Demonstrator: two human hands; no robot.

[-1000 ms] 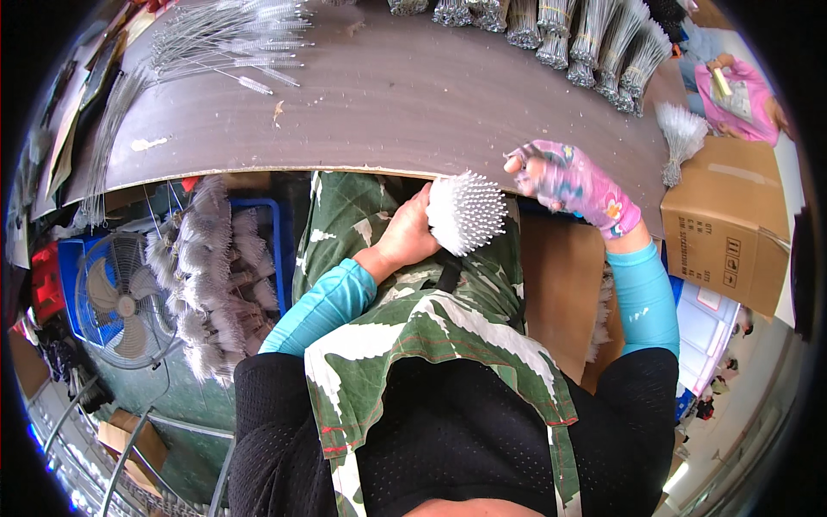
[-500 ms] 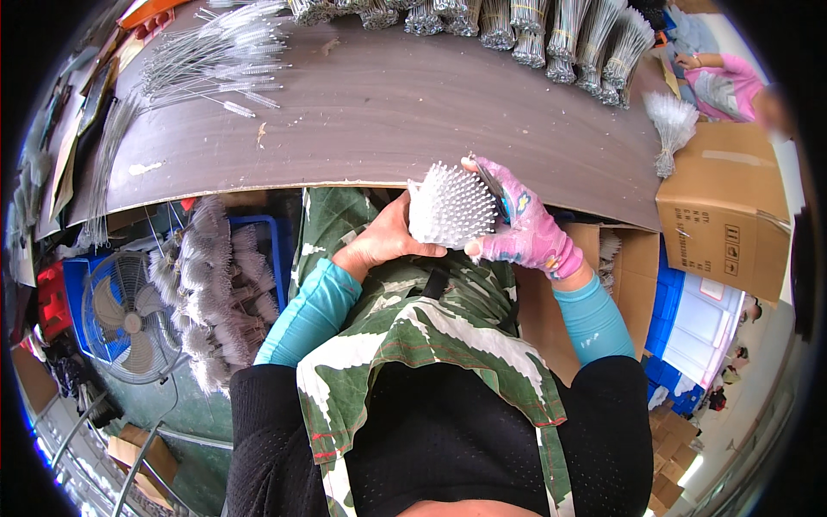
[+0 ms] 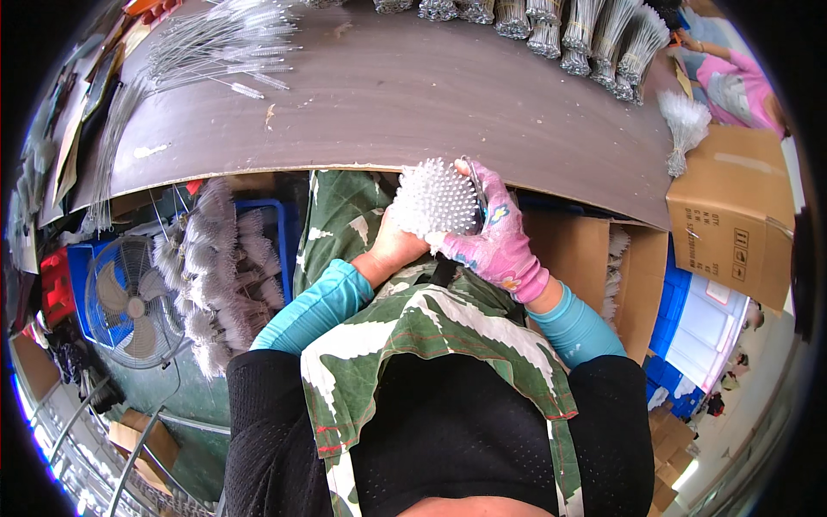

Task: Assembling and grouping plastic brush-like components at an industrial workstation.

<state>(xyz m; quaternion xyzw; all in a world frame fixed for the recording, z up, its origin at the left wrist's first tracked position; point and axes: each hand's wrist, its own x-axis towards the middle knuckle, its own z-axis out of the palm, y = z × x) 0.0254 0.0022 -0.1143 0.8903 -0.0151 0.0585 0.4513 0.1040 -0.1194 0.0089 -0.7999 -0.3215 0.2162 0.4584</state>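
A round, tightly packed bundle of thin brushes with white bristles is held over my lap, by the table's front edge. Its dotted tip ends face up. My bare left hand is closed around the lower left side, its fingers partly behind the bundle. On the right side, my right hand in a pink flowered glove wraps the bundle, thumb at the front and fingers at the back. A dark edge shows between the right hand and the bristles; I cannot make out what it is.
Loose wire-stemmed brushes lie on the brown table at the far left, and wire bundles at the back right. A cardboard box stands right. A fan and hanging brush bundles are at left. A person in pink sits far right.
The bundle and my right hand have moved slightly left. My gloved right hand has turned and closed further around the bundle's front. The view has shifted a little.
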